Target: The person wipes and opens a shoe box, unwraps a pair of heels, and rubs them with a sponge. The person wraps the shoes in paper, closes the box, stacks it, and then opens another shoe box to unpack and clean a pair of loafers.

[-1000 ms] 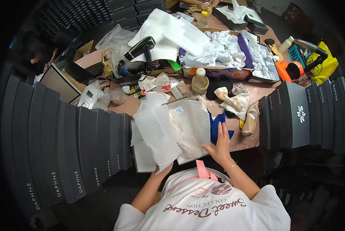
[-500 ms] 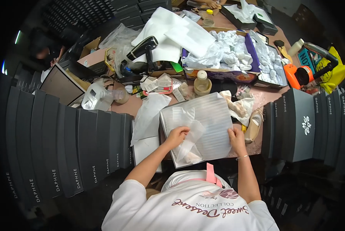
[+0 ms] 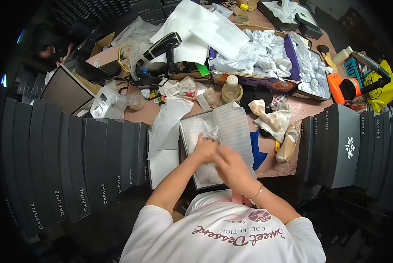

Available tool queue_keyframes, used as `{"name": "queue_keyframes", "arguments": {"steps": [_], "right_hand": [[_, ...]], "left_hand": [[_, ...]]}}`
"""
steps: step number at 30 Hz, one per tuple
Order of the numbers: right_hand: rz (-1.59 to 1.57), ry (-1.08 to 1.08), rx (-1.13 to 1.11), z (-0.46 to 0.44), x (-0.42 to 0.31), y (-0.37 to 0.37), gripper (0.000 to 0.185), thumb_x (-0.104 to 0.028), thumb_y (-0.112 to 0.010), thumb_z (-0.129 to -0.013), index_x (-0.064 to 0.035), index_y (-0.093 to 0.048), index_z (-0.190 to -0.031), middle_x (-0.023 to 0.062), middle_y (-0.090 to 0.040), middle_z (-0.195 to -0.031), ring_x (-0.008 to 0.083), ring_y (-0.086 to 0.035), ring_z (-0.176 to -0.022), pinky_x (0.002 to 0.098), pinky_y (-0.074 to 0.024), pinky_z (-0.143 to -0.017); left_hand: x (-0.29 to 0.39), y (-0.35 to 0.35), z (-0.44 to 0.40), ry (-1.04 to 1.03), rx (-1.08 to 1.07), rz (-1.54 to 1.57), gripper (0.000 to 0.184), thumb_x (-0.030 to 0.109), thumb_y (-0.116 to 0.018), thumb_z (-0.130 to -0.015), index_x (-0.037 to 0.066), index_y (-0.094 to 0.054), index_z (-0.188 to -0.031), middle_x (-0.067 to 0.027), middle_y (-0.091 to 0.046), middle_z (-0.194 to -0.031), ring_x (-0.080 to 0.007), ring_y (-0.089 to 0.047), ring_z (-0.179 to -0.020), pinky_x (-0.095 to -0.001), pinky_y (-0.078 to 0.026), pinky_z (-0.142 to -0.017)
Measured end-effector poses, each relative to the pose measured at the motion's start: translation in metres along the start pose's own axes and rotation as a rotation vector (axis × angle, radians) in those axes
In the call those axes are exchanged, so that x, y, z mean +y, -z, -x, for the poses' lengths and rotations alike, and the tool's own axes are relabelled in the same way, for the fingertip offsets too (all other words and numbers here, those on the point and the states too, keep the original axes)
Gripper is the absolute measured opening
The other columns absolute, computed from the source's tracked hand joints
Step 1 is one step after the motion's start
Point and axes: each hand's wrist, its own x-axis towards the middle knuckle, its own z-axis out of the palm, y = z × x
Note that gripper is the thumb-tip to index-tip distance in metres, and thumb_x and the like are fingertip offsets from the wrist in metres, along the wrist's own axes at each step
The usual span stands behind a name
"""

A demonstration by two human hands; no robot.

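An open shoebox [image 3: 186, 151] lies in front of me, lined with white tissue paper [image 3: 198, 127]. Over its right side a translucent ribbed sheet [image 3: 233, 127] is folded out. My left hand [image 3: 205, 150] rests on the paper inside the box, thumb apart from the fingers. Its fingertips are partly hidden. Close against it, my right hand [image 3: 235, 168] crosses over the box, its fingers smeared by motion. What lies under the paper is hidden. To the left is a white box lid [image 3: 163, 168] with a loose white sheet [image 3: 168, 125] over it.
Dark shoeboxes [image 3: 97, 166] stand stacked at left, with more shoeboxes [image 3: 347, 149] at right. A beige shoe [image 3: 288, 147] and a blue cloth [image 3: 258, 151] lie right of the box. Beyond are a bottle [image 3: 232, 90], a hair dryer [image 3: 168, 48] and a carton of crumpled paper [image 3: 293, 57].
My right hand has left the sheet's right edge and moved left to beside my left hand. My left hand has shifted slightly right. The sheet has moved left, uncovering the blue cloth.
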Motion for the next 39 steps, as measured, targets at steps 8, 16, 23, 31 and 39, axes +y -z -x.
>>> {"name": "queue_keyframes", "arguments": {"steps": [8,16,23,31,39], "right_hand": [[0.180,-0.210,-0.565,0.065,0.054,-0.087,0.020,-0.010,-0.055,-0.077,0.0004,-0.062,-0.092,0.0183,-0.064,-0.086,0.0361,-0.061,-0.065,0.0413,-0.0493,-0.058],[0.087,-0.389,-0.963,0.048,0.016,-0.074,0.022,-0.012,-0.056,-0.077,0.0014,-0.061,-0.094,0.0197,-0.063,-0.086,0.0388,-0.060,-0.072,0.0425,-0.0493,-0.064],[-0.061,-0.297,-0.018,0.049,0.026,-0.117,0.037,-0.015,-0.060,-0.078,0.0032,-0.055,-0.110,0.0220,-0.062,-0.090,0.0374,-0.060,-0.084,0.0395,-0.0477,-0.072],[-0.272,-0.758,-0.209,0.031,0.038,-0.128,0.048,-0.023,-0.067,-0.077,0.0017,-0.053,-0.116,0.0199,-0.060,-0.106,0.0291,-0.059,-0.086,0.0370,-0.0492,-0.076],[-0.657,-0.547,-0.222,0.037,0.038,-0.157,0.045,-0.018,-0.059,-0.085,-0.0034,-0.051,-0.127,0.0118,-0.057,-0.124,0.0212,-0.056,-0.104,0.0316,-0.0442,-0.092]], "left_hand": [[0.001,-0.017,0.031,-0.179,0.317,-0.121,0.057,0.049,-0.066,-0.071,0.003,-0.063,-0.104,-0.0153,-0.061,-0.106,-0.0359,-0.049,-0.111,-0.0585,-0.018,-0.106],[-0.003,-0.038,0.088,-0.169,0.573,0.659,0.027,0.017,-0.066,-0.073,0.002,-0.058,-0.094,-0.0107,-0.060,-0.100,-0.0276,-0.056,-0.094,-0.0392,-0.036,-0.097],[-0.011,-0.068,0.201,0.482,1.095,1.593,0.031,-0.001,-0.062,-0.079,-0.002,-0.056,-0.110,-0.0119,-0.060,-0.109,-0.0184,-0.058,-0.092,-0.0286,-0.046,-0.082],[-0.001,-0.053,0.201,0.404,1.140,1.340,0.032,0.011,-0.060,-0.090,-0.003,-0.054,-0.117,-0.0134,-0.061,-0.110,-0.0201,-0.059,-0.094,-0.0280,-0.047,-0.085],[0.018,-0.030,0.192,-0.211,0.690,0.236,0.024,0.002,-0.059,-0.080,-0.002,-0.062,-0.104,-0.0169,-0.061,-0.112,-0.0300,-0.058,-0.100,-0.0334,-0.047,-0.085]]}}
